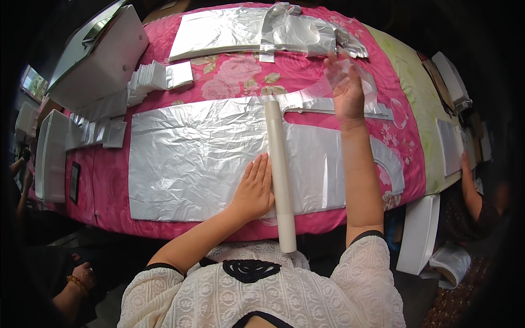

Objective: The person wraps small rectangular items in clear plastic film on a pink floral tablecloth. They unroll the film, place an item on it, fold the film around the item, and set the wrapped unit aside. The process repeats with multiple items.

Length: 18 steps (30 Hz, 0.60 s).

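Observation:
A stack of pale plastic carrier bags lies across the pink floral cloth before me. Over the bags, pointing towards my body, rests a long whitish tube. My left hand lies flat on the stack, fingers together, its edge beside the tube. Raised over the bags' handle ends, my right hand has a thin translucent plastic film at its curled fingers; how firmly it grips the film is unclear. The cut-out handles of the stack spread to the right, one under my right forearm.
Another bag stack lies at the far side. Folded white bundles, a white box, a white bin and a dark phone-like device are at left. Another person's hand touches a white stack at right; more people's hands show at left.

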Each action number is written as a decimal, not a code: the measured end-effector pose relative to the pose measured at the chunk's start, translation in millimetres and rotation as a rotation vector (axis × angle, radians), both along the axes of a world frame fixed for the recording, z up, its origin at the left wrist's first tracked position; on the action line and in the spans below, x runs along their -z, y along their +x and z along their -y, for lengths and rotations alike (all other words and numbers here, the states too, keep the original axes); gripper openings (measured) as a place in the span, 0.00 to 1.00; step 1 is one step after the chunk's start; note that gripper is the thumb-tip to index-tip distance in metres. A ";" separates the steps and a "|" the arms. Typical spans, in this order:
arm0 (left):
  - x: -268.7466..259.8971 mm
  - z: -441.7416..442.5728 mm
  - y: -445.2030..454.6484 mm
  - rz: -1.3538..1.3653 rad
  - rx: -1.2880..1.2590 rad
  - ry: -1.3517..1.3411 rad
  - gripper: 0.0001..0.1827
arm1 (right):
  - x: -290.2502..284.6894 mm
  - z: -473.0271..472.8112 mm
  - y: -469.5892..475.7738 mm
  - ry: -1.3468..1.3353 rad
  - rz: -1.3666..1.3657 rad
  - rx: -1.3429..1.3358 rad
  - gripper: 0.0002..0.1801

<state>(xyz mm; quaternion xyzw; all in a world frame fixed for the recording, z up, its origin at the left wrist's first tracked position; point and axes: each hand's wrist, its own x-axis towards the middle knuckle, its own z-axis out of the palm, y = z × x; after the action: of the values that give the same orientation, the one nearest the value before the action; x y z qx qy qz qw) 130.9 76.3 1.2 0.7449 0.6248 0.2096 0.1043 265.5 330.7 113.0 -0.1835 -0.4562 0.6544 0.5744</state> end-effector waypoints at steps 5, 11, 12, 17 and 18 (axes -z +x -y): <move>18.4 -2.1 -0.4 0.090 0.026 0.246 0.35 | 36.5 158.3 -160.0 0.732 0.930 -0.415 0.39; 18.4 -3.1 -3.6 -0.079 0.004 0.170 0.33 | 91.0 247.9 -240.5 1.043 1.084 -0.675 0.43; 12.8 1.6 -4.5 -0.023 -0.009 0.157 0.33 | 82.0 249.4 -236.8 1.088 0.982 -0.619 0.41; -23.6 42.4 -50.0 0.332 0.009 -0.122 0.33 | 29.9 183.9 -107.9 1.039 0.708 -0.184 0.19; -31.9 49.5 -62.0 0.322 0.005 -0.018 0.33 | 33.1 167.7 -64.4 0.986 0.750 -0.150 0.17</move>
<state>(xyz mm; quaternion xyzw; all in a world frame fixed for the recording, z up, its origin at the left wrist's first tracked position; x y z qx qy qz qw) 68.9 26.8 33.1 0.7024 0.5997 0.3206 0.2102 201.1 163.0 79.9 -0.0815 -0.8868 0.2966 0.3449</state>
